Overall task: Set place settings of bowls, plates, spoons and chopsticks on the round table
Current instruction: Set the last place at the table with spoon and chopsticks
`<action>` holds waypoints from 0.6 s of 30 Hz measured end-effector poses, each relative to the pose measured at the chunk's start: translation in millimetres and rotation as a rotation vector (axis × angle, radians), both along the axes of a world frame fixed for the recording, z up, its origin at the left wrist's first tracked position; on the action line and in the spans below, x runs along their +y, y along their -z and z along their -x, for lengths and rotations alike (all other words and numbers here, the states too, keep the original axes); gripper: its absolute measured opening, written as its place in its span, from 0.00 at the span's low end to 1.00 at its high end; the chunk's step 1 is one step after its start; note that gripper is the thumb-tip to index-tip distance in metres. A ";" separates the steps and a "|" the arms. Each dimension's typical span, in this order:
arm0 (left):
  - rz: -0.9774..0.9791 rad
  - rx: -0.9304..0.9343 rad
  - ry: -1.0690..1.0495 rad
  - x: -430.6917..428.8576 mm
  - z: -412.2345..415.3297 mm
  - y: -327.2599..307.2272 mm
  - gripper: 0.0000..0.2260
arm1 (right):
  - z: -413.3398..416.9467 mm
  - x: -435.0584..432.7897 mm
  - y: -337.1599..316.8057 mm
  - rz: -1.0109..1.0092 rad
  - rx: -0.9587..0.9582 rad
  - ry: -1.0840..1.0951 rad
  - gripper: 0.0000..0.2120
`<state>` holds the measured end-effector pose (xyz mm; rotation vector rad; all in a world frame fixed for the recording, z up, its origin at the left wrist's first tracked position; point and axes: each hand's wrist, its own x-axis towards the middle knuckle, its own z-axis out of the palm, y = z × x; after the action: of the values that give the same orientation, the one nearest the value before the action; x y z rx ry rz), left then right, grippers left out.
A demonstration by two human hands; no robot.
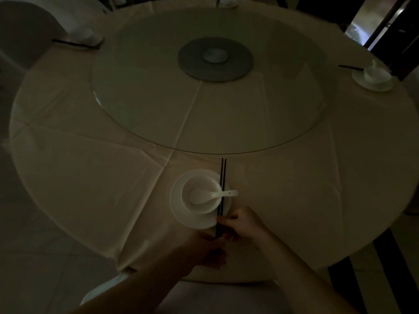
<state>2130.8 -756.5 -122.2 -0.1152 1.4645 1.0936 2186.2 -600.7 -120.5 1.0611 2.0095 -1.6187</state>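
At the near edge of the round table (68, 155), one setting: white plate (181, 214) with a white bowl (204, 181) sitting on it, roughly centred. Bowl holds a white ceramic spoon (203, 196), scoop down in the bowl, handle out over the rim and past the plate's right edge.

Black chopsticks (222, 175) lie side by side across the plate's right edge, just beside the bowl. Far tips stick out beyond the plate toward the glass turntable (158, 87); near ends stick out on the person's side. The spoon handle crosses over them.

Right hand (242, 223) is just off the plate's near-right edge, fingers curled, pinching the chopsticks near their near ends. Left hand (208, 250) is just nearer than the plate, meeting the chopstick ends (too dark to tell whether its fingers grip or only touch).

Far right of the plate: second bowl (375, 74) on its own saucer (362, 83), dark sticks beside it. Far left of the plate: another white setting (87, 37) with dark sticks, contents blurred. Straight across: grey hub (215, 71) under the glass, and a further setting (227, 2), mostly cut off.
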 end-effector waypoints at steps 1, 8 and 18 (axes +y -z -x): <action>0.001 0.013 0.004 0.6 0.3 0.7 0.08 | 0.0 0.1 -0.1 -0.004 0.001 0.007 0.18; 0.129 0.013 0.034 -25.1 22.8 2.1 0.12 | -7.3 6.4 -2.1 -0.004 -0.014 0.029 0.20; 0.127 0.571 -0.395 -57.5 96.5 23.8 0.03 | 5.2 22.6 4.8 -0.225 0.037 0.177 0.07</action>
<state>2034.3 -814.0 -146.0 -0.1981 2.0846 1.4248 2181.0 -578.1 -125.3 1.3327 2.2179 -1.5304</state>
